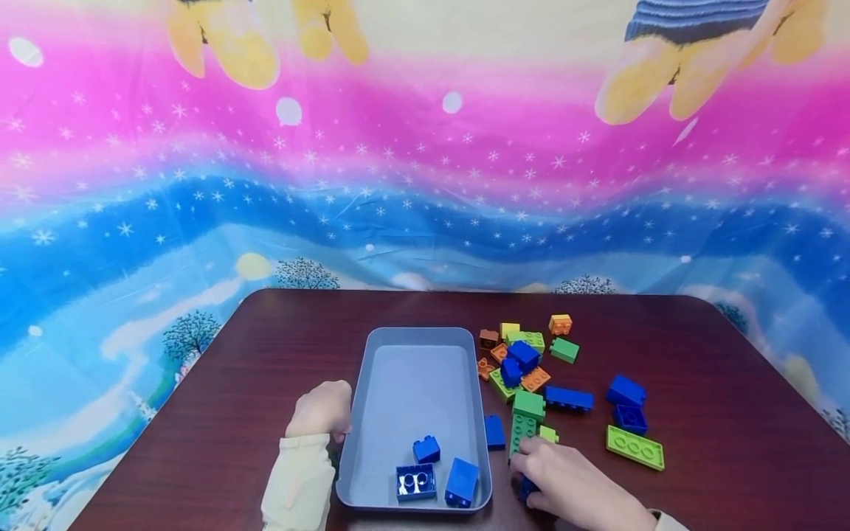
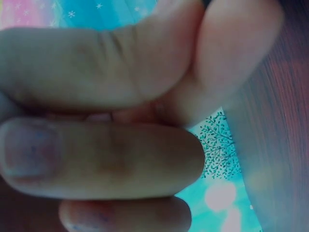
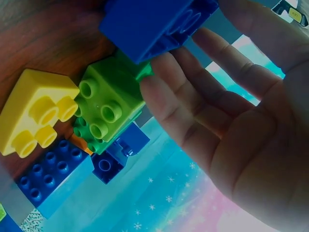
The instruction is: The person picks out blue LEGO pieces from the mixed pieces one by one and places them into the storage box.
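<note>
My half-curled right hand apparently pinches a blue block — it should be light, stiff, best gripped by its sides.

Blue brick, in your right hand: mostly covered in head view; cropped by right wrist view's top edge. Green studded brick: near end behind that hand. Your left hand: underside hidden in head view; blurred in left wrist view. Orange piece, right of tray: too small to identify.

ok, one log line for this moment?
left hand: curled at left rim of grey rectangular tray, grip unclear | right hand: pinches blue plastic block | inside tray: three blue plastic blocks
</note>
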Demonstrator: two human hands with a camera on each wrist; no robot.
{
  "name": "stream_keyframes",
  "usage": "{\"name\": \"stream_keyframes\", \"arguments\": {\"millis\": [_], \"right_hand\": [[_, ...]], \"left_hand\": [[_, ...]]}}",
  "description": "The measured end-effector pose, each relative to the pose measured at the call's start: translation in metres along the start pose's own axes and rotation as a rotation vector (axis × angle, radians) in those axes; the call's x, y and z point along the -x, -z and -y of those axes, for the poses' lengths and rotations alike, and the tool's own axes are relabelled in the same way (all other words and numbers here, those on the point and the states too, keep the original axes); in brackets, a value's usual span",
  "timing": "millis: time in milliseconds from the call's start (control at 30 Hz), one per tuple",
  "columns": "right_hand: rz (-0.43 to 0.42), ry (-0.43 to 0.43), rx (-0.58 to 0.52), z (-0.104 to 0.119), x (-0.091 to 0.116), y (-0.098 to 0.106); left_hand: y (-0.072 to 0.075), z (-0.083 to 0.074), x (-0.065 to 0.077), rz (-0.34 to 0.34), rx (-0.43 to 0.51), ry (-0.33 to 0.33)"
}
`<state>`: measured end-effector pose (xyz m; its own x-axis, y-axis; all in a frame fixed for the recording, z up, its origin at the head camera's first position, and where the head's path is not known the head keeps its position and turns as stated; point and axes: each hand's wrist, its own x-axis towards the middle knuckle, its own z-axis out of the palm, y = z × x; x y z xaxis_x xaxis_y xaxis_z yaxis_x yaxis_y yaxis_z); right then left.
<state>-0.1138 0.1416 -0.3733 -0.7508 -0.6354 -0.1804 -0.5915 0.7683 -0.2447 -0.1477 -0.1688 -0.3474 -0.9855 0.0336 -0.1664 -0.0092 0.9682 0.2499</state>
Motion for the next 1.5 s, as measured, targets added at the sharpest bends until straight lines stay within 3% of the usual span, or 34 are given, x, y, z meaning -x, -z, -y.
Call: {"name": "stream_keyframes", "arguments": {"millis": [200, 500, 900, 1200, 1500], "right_hand": [[0.054, -0.063, -0.037, 0.0043, 0.0001, 0.0001], [0.070, -0.104, -0.079, 0.0062, 0.0023, 0.0001], [0.037, -0.071, -0.089, 0.0056, 0.0067, 0.0019], [0.061, -0.088, -0.095, 0.0071, 0.0035, 0.0040], [0.022, -0.038, -0.059, 0.0054, 0.0008, 0.0088]], "left_hand": [[-0.0001, 0.0008, -0.0004, 0.010, 0.017, 0.005], [-0.0036, 0.0036, -0.0059, 0.022, 0.016, 0.002], [-0.0014, 0.0033, 0.0004, -0.001, 0.024, -0.018], [-0.0011, 0.0030, 0.0000, 0.003, 0.043, -0.008], [0.0023, 0.0019, 0.0022, 0.004, 0.044, 0.000]]}}
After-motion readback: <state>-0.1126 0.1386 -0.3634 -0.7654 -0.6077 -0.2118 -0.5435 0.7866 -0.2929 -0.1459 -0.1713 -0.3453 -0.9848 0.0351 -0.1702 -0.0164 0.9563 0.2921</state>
